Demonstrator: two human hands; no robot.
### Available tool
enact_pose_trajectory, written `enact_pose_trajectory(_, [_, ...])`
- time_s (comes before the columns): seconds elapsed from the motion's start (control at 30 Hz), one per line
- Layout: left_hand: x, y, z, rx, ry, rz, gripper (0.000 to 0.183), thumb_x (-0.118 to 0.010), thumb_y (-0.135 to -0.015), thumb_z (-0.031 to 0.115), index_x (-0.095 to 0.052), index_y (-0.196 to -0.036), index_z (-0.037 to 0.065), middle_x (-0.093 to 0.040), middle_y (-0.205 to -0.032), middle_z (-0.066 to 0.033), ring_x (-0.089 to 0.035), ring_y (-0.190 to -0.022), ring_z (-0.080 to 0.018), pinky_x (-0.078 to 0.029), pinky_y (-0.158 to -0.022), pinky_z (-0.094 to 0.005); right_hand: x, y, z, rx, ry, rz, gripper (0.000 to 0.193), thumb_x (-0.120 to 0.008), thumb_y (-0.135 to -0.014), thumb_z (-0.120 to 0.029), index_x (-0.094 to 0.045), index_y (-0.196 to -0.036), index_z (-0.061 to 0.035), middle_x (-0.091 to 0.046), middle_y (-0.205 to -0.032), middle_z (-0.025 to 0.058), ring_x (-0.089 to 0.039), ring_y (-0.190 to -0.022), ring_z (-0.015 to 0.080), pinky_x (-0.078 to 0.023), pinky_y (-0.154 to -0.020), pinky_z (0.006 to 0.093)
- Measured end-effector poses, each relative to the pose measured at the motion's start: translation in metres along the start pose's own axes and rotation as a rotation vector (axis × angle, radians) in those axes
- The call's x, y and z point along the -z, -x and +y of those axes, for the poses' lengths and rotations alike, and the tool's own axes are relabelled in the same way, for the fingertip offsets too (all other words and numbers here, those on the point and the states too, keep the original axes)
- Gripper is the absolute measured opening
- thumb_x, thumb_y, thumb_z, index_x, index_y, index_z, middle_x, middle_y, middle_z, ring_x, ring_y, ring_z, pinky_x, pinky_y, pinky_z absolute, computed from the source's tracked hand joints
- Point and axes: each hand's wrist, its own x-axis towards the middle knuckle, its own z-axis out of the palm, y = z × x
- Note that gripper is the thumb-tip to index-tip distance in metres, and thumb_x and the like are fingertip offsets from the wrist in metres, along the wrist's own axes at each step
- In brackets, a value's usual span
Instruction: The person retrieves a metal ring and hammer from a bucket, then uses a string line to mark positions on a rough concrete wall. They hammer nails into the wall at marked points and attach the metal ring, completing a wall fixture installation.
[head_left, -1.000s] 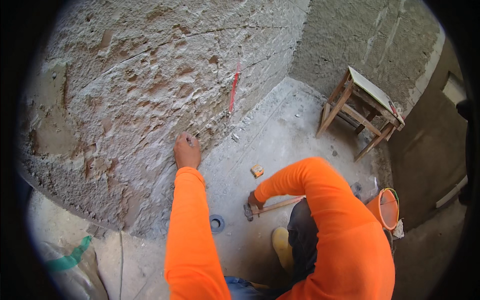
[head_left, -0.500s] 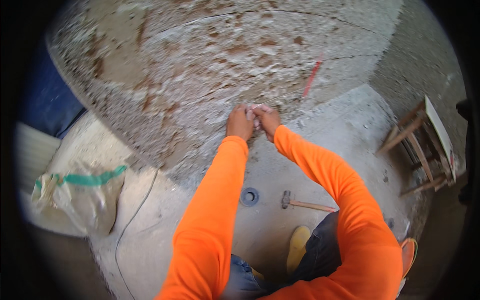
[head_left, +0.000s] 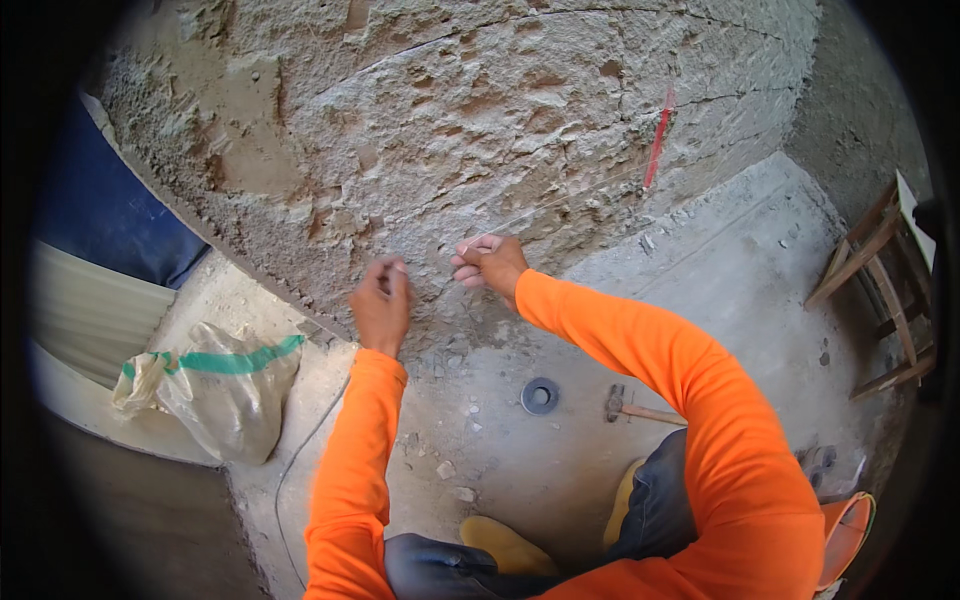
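Note:
My right hand (head_left: 492, 264) is closed in a pinch on a thin pale string (head_left: 560, 203), in front of the rough wall (head_left: 400, 130). From these fingers the string slants up to the right, to a red strip (head_left: 658, 140) set upright against the wall's lower part. My left hand (head_left: 382, 308) is held apart, lower and to the left, close to the wall's foot. Its fingers are curled in, with thumb and forefinger close together; whatever they may hold is too small to make out.
On the dusty floor (head_left: 600, 290) lie a grey ring-shaped roll (head_left: 540, 396) and a hammer (head_left: 645, 410). A whitish sack with a green band (head_left: 230, 390) stands left, near a cable (head_left: 300, 455). Wooden trestle (head_left: 880, 290) at right; orange bucket-like object (head_left: 845, 540) lower right.
My hands were together at the wall; now they are apart. The left has moved left and down, while the right keeps the string. The view has shifted.

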Motion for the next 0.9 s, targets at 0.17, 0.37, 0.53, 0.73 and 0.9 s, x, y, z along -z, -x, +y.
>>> enact_pose_trajectory(0.17, [-0.014,0.009,-0.019,0.01,-0.135,-0.244,0.027,-0.063,-0.098,0.013,-0.068,-0.121,0.001,-0.07,-0.075,-0.0073,-0.066,-0.057,-0.0129,-0.051,-0.056,-0.0274,-0.014,-0.004,0.001,0.018,0.054,-0.074,0.024,-0.063,-0.099,-0.022,-0.065,-0.116,-0.0043,-0.074,-0.103,0.0048,-0.065,-0.083,0.0107,-0.052,-0.077,0.0284])
enact_pose_trajectory(0.37, [-0.031,0.001,-0.02,0.06,-0.039,-0.337,0.026,-0.063,-0.097,0.011,-0.068,-0.119,-0.001,-0.068,-0.074,-0.0054,-0.063,-0.053,-0.0111,-0.05,-0.051,-0.0276,-0.013,-0.006,-0.005,0.008,0.124,-0.212,0.029,-0.061,-0.1,-0.025,-0.063,-0.122,-0.0069,-0.073,-0.109,0.0013,-0.061,-0.099,0.0111,-0.043,-0.087,0.0326])
enact_pose_trajectory(0.53, [-0.026,0.005,-0.022,0.213,0.145,-0.315,0.018,-0.065,-0.097,0.013,-0.069,-0.106,-0.001,-0.065,-0.069,-0.0039,-0.06,-0.051,-0.0109,-0.047,-0.05,-0.0275,-0.006,-0.004,-0.014,-0.031,0.191,-0.248,0.03,-0.062,-0.099,-0.027,-0.065,-0.123,-0.0076,-0.072,-0.111,0.0004,-0.058,-0.1,0.0105,-0.043,-0.087,0.032])
enact_pose_trajectory(0.73, [-0.002,0.033,-0.029,0.112,0.026,-0.054,0.017,-0.066,-0.097,0.017,-0.068,-0.096,0.001,-0.066,-0.07,-0.0068,-0.062,-0.058,-0.0126,-0.048,-0.056,-0.0303,0.006,-0.002,-0.014,-0.033,0.218,-0.3,0.035,-0.068,-0.097,-0.031,-0.066,-0.123,-0.0065,-0.07,-0.114,0.0044,-0.059,-0.099,0.0131,-0.047,-0.09,0.0324])
enact_pose_trajectory(0.9, [-0.003,0.039,-0.038,0.047,-0.005,-0.02,0.018,-0.064,-0.099,0.021,-0.066,-0.096,0.003,-0.065,-0.075,-0.0059,-0.062,-0.071,-0.0119,-0.049,-0.06,-0.0289,0.023,-0.003,-0.007,-0.119,0.322,-0.377,0.039,-0.069,-0.096,-0.032,-0.065,-0.125,-0.0065,-0.07,-0.113,0.0036,-0.061,-0.097,0.0136,-0.049,-0.086,0.0311])
